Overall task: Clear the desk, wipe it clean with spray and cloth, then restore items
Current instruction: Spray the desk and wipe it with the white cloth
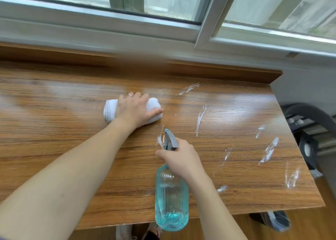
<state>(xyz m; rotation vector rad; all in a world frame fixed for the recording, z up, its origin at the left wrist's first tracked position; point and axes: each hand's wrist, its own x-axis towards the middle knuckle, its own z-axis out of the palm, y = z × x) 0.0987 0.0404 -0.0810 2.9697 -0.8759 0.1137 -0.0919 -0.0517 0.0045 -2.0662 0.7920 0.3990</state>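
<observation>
A white cloth lies on the streaked wooden desk.

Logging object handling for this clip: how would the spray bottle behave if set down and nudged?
The bottle looks nearly empty, so probably light. Tall and narrow, it may tip easily. Its ribbed wall likely aids the right hand's grip.

The left hand covers the middle of the white cloth, so only its two ends show. The right hand hides the spray bottle neck. At three o'clock, a dark chair is cut by the frame edge. At six o'clock, shoes sit partly hidden under the desk.
</observation>
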